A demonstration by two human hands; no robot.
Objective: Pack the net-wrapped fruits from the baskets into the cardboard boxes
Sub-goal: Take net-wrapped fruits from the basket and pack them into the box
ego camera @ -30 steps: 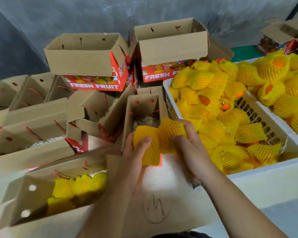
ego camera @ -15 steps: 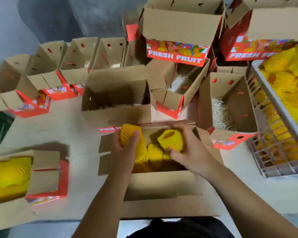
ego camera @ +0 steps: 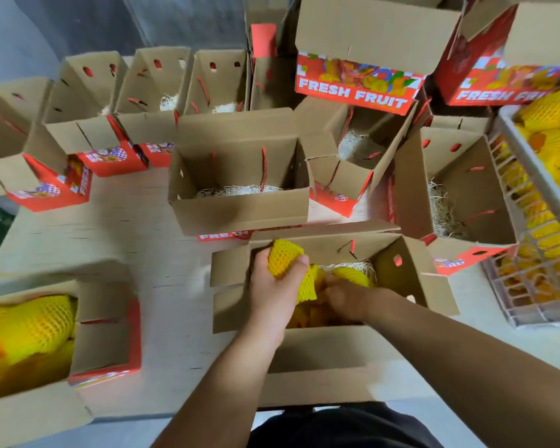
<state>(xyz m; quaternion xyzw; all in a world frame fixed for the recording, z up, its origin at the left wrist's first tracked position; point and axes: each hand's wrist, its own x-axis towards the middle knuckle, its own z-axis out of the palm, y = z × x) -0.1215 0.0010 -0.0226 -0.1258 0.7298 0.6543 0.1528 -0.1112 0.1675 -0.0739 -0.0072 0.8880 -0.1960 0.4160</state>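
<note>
— Net-wrapped fruit [ego camera: 285,258], the one in yellow foam mesh, where does it sit right now?

— It is in the left hand [ego camera: 274,292], fingers and thumb curled round it, held just above the near-left corner of the open cardboard box [ego camera: 398,276] in front of the person.

— And the right hand [ego camera: 345,299]?

— Down inside that same box, fingers wrapped on a second wrapped fruit [ego camera: 351,275] that lies against the straw padding [ego camera: 353,266]. More yellow-netted fruit fills the box floor beneath both hands, though it is shadowed and I cannot count it.

— What else is around?

— A white slatted basket [ego camera: 530,202] at the right edge, heaped with netted fruit. At the left edge, another box [ego camera: 107,321] already holding fruit in yellow mesh. Behind the working box stands an open box with straw [ego camera: 240,189] at the bottom and red cord handles, and to the right of it a further one with straw [ego camera: 466,189]. Farther back a row of open boxes lines the pale tabletop [ego camera: 117,234], and two stacked boxes show red panels reading FRESH FRUIT [ego camera: 353,93]
</note>
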